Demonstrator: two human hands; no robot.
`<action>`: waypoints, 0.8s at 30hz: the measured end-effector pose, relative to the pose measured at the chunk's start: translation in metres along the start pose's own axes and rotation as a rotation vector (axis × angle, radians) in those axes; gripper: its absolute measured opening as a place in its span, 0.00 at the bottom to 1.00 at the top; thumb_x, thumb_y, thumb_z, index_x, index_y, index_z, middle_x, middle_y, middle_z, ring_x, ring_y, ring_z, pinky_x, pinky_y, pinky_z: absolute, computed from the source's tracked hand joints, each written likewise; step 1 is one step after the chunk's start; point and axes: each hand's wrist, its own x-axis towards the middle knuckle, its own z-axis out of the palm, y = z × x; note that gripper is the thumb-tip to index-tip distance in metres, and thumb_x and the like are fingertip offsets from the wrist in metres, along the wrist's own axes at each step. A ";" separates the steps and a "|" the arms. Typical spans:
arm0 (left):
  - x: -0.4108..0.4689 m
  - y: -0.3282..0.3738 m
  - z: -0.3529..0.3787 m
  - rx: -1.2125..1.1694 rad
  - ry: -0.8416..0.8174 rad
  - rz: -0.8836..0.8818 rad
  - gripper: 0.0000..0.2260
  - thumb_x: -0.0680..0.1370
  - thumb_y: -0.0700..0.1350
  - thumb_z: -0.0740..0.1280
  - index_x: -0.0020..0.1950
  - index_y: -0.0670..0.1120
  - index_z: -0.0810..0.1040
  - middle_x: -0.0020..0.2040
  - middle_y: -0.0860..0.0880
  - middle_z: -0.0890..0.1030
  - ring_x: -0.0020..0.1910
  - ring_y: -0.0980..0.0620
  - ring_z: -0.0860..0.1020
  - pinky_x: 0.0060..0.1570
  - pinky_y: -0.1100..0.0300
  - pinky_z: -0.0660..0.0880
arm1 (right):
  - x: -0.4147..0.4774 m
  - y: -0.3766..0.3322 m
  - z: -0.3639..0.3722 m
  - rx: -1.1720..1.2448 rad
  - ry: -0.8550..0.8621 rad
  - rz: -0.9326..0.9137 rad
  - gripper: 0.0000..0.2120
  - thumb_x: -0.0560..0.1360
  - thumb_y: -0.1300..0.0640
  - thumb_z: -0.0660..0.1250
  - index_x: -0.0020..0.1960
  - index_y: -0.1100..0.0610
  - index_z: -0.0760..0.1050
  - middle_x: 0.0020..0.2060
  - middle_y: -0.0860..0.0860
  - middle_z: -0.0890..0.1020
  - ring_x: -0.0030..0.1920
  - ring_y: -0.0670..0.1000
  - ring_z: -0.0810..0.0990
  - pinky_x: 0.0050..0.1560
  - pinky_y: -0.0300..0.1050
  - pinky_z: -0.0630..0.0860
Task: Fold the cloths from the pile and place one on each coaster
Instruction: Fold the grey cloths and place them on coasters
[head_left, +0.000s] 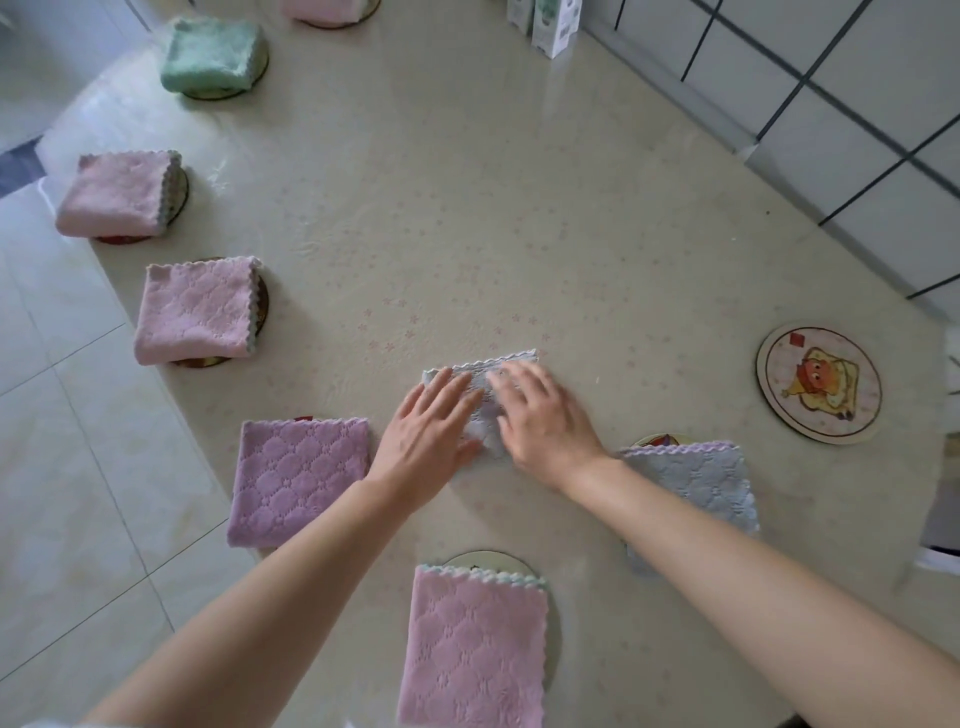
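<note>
A pale blue-grey cloth (485, 371) lies folded on the table (519, 218) in front of me. My left hand (428, 431) and my right hand (540, 423) both press flat on it, fingers spread, covering most of it. The right hand is blurred. One round coaster with a cartoon picture (818, 383) lies bare at the right. Folded cloths sit on the other coasters: purple (298, 480), pink (475, 649), light blue (696, 480), pink (200, 309), pink (117, 192), green (213, 54), and a pink one (322, 9) at the top edge.
White cartons (556, 23) stand at the far edge by a tiled wall (831, 88). The table's left edge drops to a tiled floor (67, 441). No pile of unfolded cloths is in view.
</note>
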 end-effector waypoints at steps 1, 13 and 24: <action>0.000 0.001 0.004 0.004 -0.032 0.012 0.28 0.74 0.55 0.68 0.72 0.46 0.68 0.74 0.46 0.66 0.75 0.44 0.61 0.71 0.46 0.59 | -0.004 -0.003 0.006 -0.011 -0.062 -0.021 0.27 0.72 0.54 0.66 0.70 0.58 0.68 0.67 0.58 0.72 0.68 0.60 0.70 0.65 0.56 0.70; -0.011 -0.007 0.003 -0.027 -0.239 -0.219 0.41 0.74 0.68 0.57 0.78 0.52 0.43 0.78 0.56 0.40 0.76 0.52 0.37 0.74 0.44 0.40 | -0.052 0.011 0.022 -0.097 -0.230 0.282 0.30 0.77 0.46 0.52 0.76 0.58 0.57 0.74 0.57 0.62 0.74 0.63 0.58 0.70 0.60 0.62; 0.026 -0.026 -0.015 -0.162 -0.083 -0.320 0.21 0.75 0.50 0.67 0.67 0.47 0.71 0.64 0.46 0.74 0.65 0.43 0.67 0.63 0.50 0.66 | -0.041 -0.012 0.011 0.318 -0.003 0.659 0.20 0.75 0.60 0.62 0.67 0.58 0.67 0.62 0.57 0.72 0.61 0.60 0.71 0.60 0.49 0.66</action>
